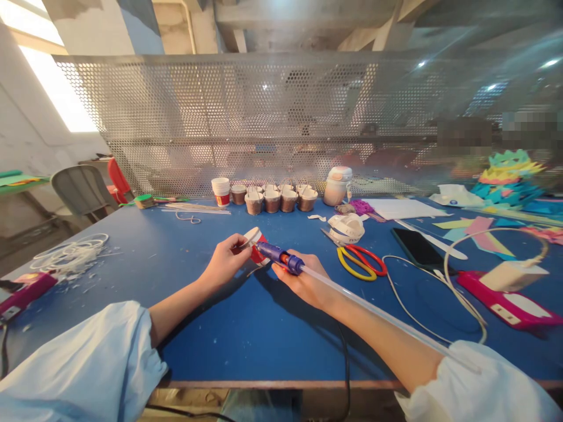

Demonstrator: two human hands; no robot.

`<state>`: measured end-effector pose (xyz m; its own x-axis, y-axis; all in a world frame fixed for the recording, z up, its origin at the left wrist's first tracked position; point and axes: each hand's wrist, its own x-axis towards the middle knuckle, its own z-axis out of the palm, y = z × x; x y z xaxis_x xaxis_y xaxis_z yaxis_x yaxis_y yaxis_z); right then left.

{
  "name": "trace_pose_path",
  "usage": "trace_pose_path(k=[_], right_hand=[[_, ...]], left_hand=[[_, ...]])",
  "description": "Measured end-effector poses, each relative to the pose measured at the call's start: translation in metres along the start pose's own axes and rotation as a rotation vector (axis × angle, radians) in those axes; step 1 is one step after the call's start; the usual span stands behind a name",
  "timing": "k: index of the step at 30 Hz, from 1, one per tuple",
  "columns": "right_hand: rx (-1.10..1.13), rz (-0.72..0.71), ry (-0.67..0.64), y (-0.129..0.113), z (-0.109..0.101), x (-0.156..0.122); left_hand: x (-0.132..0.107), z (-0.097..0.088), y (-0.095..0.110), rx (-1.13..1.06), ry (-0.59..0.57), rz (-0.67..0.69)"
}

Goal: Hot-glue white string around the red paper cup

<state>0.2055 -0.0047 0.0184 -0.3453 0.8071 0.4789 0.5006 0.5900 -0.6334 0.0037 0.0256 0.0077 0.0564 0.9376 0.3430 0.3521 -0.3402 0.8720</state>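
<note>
In my right hand (308, 282) is a blue glue gun (277, 254), its nozzle pointing left at a small red and white paper cup (257, 249). A long clear glue stick (378, 305) runs out of its back over my forearm. My left hand (229, 258) is closed at the cup's left rim, pinching it together with what looks like a thin strip. The cup is tilted, its mouth towards the upper left. The nozzle tip is close to the rim; whether it touches, I cannot tell.
Behind stand several brown-wrapped cups (288, 200), a stack of paper cups (221, 192) and a lidded jar (338, 186). To the right lie scissors (363, 262), a ribbon roll (347, 228), a phone (417, 249) and a pink power strip (505, 302). A cord coil (73, 249) lies left.
</note>
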Motion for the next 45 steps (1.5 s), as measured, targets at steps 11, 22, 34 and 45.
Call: trace_pose_path(k=[11, 22, 34, 45], right_hand=[[0.02, 0.084, 0.032, 0.0013, -0.0039, 0.0036], [0.018, 0.036, 0.002, -0.0009, -0.0031, 0.0024], [0.022, 0.03, 0.007, -0.0034, -0.0027, 0.0015], [0.042, 0.076, 0.035, -0.0063, -0.0063, 0.0025]], left_hand=[[0.0006, -0.0025, -0.0035, -0.015, -0.018, -0.02], [0.0002, -0.0028, -0.0002, -0.067, -0.045, -0.031], [0.0005, -0.004, 0.0007, -0.101, -0.066, -0.049], [0.0008, -0.0046, -0.0009, -0.16, -0.08, -0.039]])
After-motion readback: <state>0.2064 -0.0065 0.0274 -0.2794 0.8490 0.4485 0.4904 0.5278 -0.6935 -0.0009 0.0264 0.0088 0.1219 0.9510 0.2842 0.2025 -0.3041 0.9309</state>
